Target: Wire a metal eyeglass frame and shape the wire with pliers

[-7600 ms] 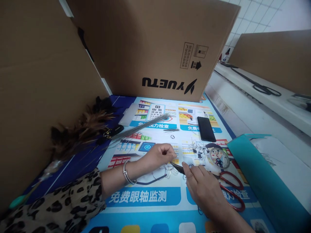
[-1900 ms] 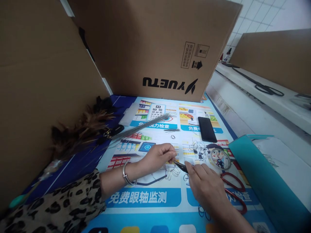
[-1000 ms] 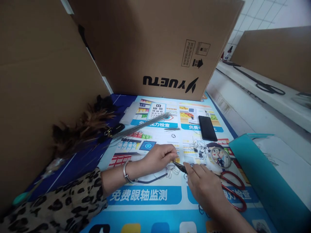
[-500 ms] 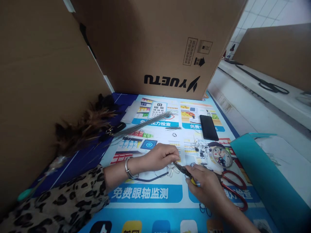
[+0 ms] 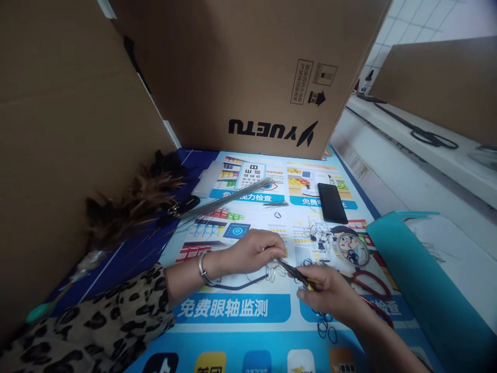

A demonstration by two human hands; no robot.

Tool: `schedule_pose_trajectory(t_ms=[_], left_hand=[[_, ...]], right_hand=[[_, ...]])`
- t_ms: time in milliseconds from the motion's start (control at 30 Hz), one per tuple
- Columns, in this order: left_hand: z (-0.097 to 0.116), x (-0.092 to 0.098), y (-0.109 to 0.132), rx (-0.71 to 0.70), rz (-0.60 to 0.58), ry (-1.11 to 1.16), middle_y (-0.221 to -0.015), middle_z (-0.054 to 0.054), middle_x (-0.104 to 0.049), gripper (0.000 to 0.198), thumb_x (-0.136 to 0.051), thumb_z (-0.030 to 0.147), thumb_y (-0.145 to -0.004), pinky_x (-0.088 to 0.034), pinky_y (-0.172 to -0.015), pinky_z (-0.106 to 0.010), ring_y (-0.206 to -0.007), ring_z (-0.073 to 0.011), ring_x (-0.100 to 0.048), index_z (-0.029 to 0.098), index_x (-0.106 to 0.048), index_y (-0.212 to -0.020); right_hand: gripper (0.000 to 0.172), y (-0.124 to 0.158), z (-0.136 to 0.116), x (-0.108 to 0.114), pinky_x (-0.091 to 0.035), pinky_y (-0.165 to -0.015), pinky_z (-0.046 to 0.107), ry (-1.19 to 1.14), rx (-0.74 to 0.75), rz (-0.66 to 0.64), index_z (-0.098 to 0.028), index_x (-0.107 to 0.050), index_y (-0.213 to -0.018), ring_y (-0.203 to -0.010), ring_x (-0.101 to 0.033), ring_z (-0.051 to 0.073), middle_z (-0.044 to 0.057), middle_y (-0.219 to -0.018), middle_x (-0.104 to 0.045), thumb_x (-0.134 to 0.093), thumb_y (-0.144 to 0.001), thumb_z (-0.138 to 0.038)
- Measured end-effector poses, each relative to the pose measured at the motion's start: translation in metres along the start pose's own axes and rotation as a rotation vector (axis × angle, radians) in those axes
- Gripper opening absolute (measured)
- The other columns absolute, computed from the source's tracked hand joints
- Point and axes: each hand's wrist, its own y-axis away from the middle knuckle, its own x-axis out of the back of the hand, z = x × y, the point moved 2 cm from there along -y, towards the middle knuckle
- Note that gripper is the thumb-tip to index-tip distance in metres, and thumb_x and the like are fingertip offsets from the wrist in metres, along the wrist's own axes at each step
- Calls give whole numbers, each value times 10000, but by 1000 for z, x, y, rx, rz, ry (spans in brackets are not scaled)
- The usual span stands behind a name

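Note:
My left hand point(image 5: 262, 251), with a silver bracelet at the wrist, is closed in a pinch; whatever sits between the fingertips is too small to make out. My right hand point(image 5: 330, 290) grips yellow-handled pliers point(image 5: 295, 273), whose jaws point left and meet the left fingertips. Thin pale wire loops point(image 5: 276, 270) lie just below the plier tips. Red-handled scissors point(image 5: 375, 285) rest partly hidden behind my right hand. Several black rings point(image 5: 326, 329) lie below that hand. A tangle of thin wire pieces point(image 5: 318, 235) and a round clear dish point(image 5: 352, 249) sit beyond it.
A bundle of long grey wires point(image 5: 233, 198) lies at the back left, near brown feathers point(image 5: 124, 207). A black phone point(image 5: 332, 203) is at the back right. A teal box point(image 5: 419, 280) borders the right side. Tall cardboard point(image 5: 252, 67) walls the back and left.
My right hand has turned, and its fingers have shifted on the pliers, showing more of the handles. More black rings show below it. My left hand keeps its pinch.

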Motion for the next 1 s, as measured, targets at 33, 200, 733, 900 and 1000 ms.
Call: schedule_pose_trajectory(t_ms=[33,200,733,900,1000], left_hand=[[0,0,0,-11,3,0,-732,-41,-664,189,-468,219,-860,-436,-655,-213,-678,-122,-587,154,-629,-785],[4,1,2,-64,15,20,-756,-60,-670,185,-477,225,-858,-440,-691,-235,-707,-138,-592,157,-633,-785],[-22,-8,-6,271,163,384,-772,-27,-576,159,-608,276,-781,-425,-672,-232,-717,-117,-543,123,-646,-761],[-18,-12,-6,256,126,353,-754,-31,-584,151,-609,266,-784,-432,-655,-234,-699,-119,-555,132,-674,-763],[-18,-15,-5,267,122,361,-763,-34,-604,144,-619,269,-776,-443,-655,-233,-705,-123,-568,138,-678,-767]], right_hand=[[147,0,3,0,-320,-502,195,-43,-16,-16,-119,-633,-845,-587,-395,90,-15,-685,-470,-542,-762,-201],[272,0,11,1,-309,-500,200,-185,-51,-47,-129,-644,-990,-560,-350,77,-26,-665,-447,-593,-741,-225],[109,6,-7,11,-375,-584,230,445,-6,248,-192,-589,-843,-679,-505,153,11,-743,-542,-536,-756,-232],[66,3,-3,8,-348,-566,233,495,-6,258,-192,-566,-801,-639,-486,141,-4,-704,-513,-536,-755,-229],[88,3,-2,6,-339,-563,233,518,-3,252,-195,-571,-829,-634,-479,140,-6,-698,-513,-531,-754,-216]])
